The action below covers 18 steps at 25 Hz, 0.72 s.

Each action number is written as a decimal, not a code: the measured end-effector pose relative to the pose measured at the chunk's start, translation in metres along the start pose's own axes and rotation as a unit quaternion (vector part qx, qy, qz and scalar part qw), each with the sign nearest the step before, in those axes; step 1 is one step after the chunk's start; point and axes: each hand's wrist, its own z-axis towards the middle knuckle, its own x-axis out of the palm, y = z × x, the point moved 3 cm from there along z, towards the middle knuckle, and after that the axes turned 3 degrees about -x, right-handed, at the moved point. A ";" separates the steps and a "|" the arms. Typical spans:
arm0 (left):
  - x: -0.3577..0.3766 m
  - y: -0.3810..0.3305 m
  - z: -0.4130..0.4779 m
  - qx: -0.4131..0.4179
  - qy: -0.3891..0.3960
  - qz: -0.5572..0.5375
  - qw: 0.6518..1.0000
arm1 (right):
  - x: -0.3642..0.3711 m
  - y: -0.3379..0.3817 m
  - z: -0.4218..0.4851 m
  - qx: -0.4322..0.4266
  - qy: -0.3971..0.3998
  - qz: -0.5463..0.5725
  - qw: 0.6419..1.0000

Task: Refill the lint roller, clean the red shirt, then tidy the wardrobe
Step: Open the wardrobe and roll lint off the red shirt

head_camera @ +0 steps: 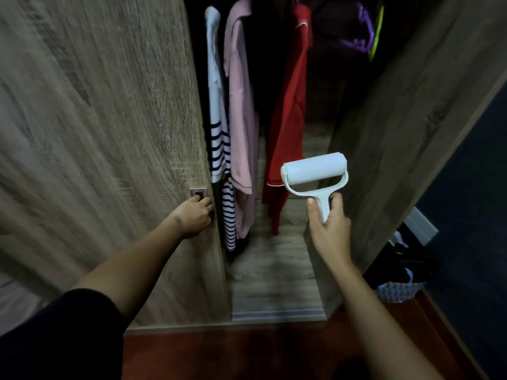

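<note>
A red shirt (288, 111) hangs inside the wardrobe, right of centre. My right hand (329, 229) grips the handle of a white lint roller (314, 170), held upright just right of the shirt's lower hem, its roll white and full. My left hand (193, 215) is closed on the small metal handle (198, 192) at the edge of the left wooden wardrobe door (109, 133). The door looks blurred.
A pink garment (241, 113) and a white navy-striped top (219, 149) hang left of the red shirt. Purple and green hangers (366, 34) sit at the upper right. The right door (397, 133) stands open. A patterned basket (399, 290) rests on the red floor, far right.
</note>
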 end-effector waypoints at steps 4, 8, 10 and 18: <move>0.008 0.005 -0.006 -0.038 0.057 -0.046 0.997 | 0.006 0.007 -0.001 -0.009 0.003 0.000 1.000; 0.007 0.011 -0.011 -0.077 0.096 -0.041 0.992 | 0.009 0.010 0.000 -0.021 0.003 -0.003 1.000; 0.010 0.012 -0.013 -0.094 0.124 -0.044 0.987 | 0.008 0.011 0.002 -0.022 0.004 -0.002 1.000; 0.025 0.020 -0.020 -0.149 0.177 -0.079 0.970 | -0.011 0.010 0.014 -0.024 -0.004 -0.007 1.000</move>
